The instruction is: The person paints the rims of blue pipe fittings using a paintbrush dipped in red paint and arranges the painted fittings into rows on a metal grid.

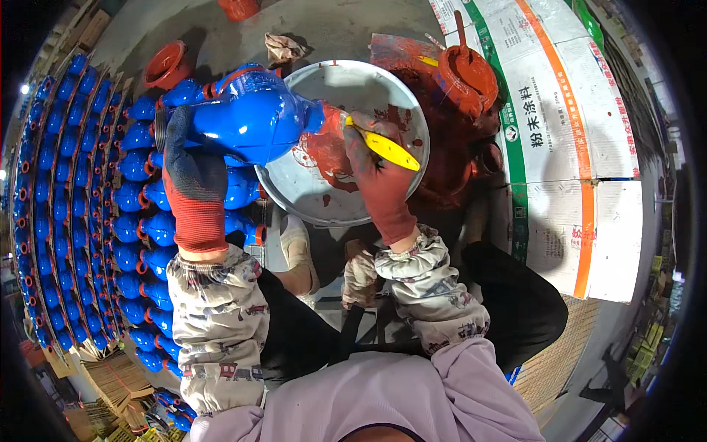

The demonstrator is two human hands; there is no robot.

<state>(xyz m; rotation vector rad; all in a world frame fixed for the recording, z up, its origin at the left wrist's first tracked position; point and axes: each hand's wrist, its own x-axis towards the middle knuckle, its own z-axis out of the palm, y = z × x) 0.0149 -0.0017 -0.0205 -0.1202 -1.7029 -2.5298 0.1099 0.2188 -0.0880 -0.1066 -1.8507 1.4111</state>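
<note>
My left hand [193,166], in a red glove with dark grey fingers, grips a glossy blue metal casting [254,121] by its threaded end at the left. The bulbous casting lies tilted over the rim of a large pale basin [298,195] smeared with red paint. In my right hand [379,177], also gloved in red, is a paintbrush [390,151] with a yellow handle. Its red, paint-covered head meets the casting's narrow right end. The fingers of both hands are closed, and the bristles are partly hidden.
Many blue castings with orange-red ends stand in rows on racks [55,214] at the left. A paint-coated red bucket [468,79] with a stick in it stands beyond the basin's right side, near white cartons [552,118]. Another red bucket [166,66] stands at far left.
</note>
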